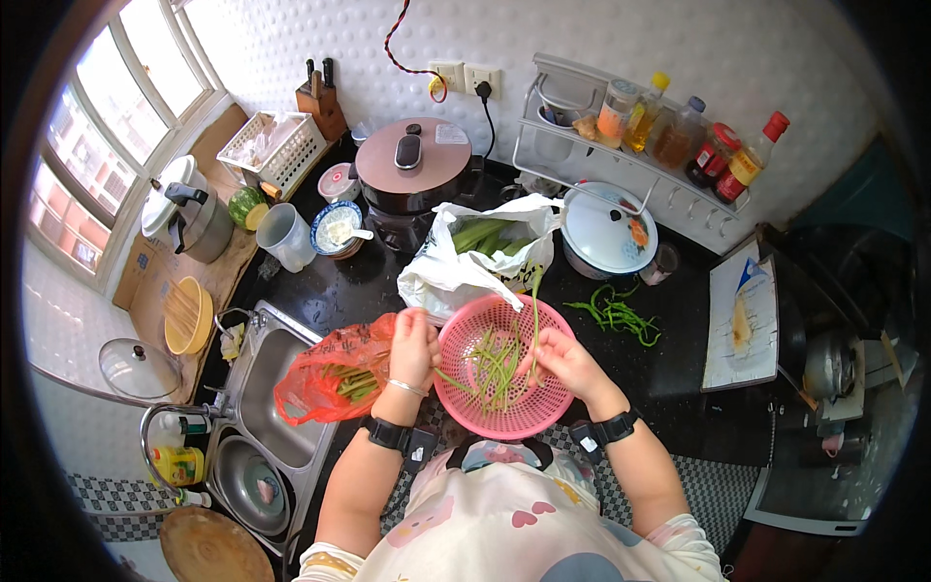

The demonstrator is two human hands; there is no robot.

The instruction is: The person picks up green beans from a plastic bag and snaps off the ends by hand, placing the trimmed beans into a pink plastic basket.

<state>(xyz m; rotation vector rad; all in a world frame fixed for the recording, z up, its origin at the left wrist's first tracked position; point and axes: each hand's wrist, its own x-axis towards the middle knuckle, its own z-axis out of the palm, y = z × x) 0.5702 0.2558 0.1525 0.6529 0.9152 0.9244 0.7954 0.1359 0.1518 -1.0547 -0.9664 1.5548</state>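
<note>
My right hand (571, 364) pinches a long green bean (536, 309) upright over the right side of a pink plastic colander (560, 407). Thin green bean pieces (498, 367) lie in a loose pile inside the colander. At the colander's left rim is my left hand (413, 353), fingers curled. A bean piece sticks out just below those fingertips; whether they hold it is unclear. Left of this hand, a red plastic bag (298, 400) lies partly over the sink edge, with more green beans (356, 382) inside. Behind the colander stands a white plastic bag (429, 280) containing larger green vegetables (484, 236).
Green chili peppers (618, 313) lie on the black counter to the right, near a lidded enamel pot (607, 233). The steel sink (280, 378) is at left. An electric cooker (414, 160) and a blue-patterned bowl (337, 225) stand behind. Bottles (676, 134) line a wall rack.
</note>
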